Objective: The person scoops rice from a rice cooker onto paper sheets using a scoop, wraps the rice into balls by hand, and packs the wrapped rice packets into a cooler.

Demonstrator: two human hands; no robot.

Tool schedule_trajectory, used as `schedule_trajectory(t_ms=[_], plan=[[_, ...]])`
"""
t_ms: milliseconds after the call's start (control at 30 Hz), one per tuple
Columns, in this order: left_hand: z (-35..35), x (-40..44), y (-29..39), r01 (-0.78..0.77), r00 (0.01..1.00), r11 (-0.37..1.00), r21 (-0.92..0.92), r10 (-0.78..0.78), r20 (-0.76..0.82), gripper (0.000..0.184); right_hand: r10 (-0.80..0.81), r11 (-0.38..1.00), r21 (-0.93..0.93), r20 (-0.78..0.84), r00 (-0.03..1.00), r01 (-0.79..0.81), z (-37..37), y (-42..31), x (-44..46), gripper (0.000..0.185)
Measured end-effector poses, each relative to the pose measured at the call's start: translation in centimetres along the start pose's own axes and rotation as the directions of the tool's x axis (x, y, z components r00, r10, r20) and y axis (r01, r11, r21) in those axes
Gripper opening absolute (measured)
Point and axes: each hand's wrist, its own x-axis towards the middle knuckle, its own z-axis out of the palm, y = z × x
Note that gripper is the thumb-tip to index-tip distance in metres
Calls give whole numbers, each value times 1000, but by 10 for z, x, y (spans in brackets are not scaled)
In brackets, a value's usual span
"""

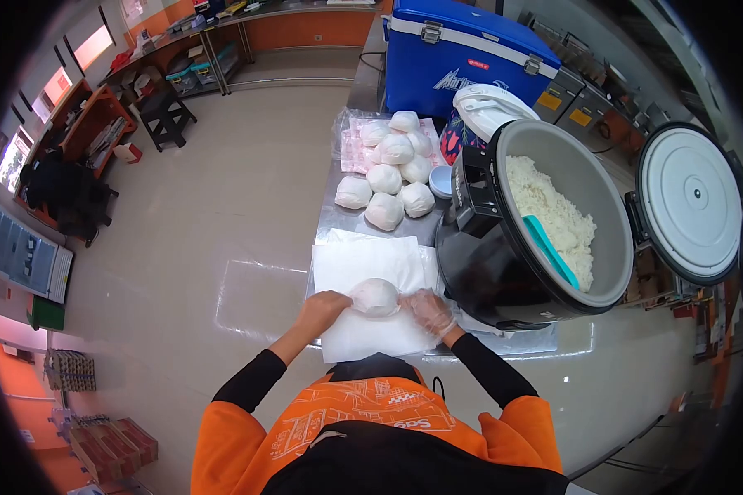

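Between my hands a rounded, white paper-wrapped bundle point(375, 298) rests on flat sheets of white paper point(363, 334). My bare left hand point(325, 313) is closed at the bundle's left end, its fingers pinching the wrapper there. On the right side my right hand point(430, 313), in a clear plastic glove, closes on the bundle's other end. What lies inside the wrapper is hidden. More paper sheets point(367, 257) lie just beyond the bundle. Farther up the metal table, several similar white bundles point(384, 179) are heaped, partly on a pink-patterned packet point(352, 153).
To the right stands a large black rice cooker point(487, 280), lid point(692, 202) swung open, with white rice point(545, 206) and a teal paddle point(550, 250) inside. A blue cooler box point(470, 62), a white-lidded container point(491, 107) and a small bluish tub point(441, 181) stand behind.
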Motion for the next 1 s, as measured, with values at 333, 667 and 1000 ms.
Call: schedule_trajectory(t_ms=[333,667,1000], plan=[[-4,66,1,266,921,964,1,-255,294,41,254,932,234,127,959,-278,-29,-1,63,24],[-22,46,-3,352,935,631,-692,-199,294,31,97,728,672,97,991,-137,-32,3,23,29],[-41,72,82,7,969,-596,-803,-195,153,72,309,-728,599,-149,939,334,-74,-78,7,34]])
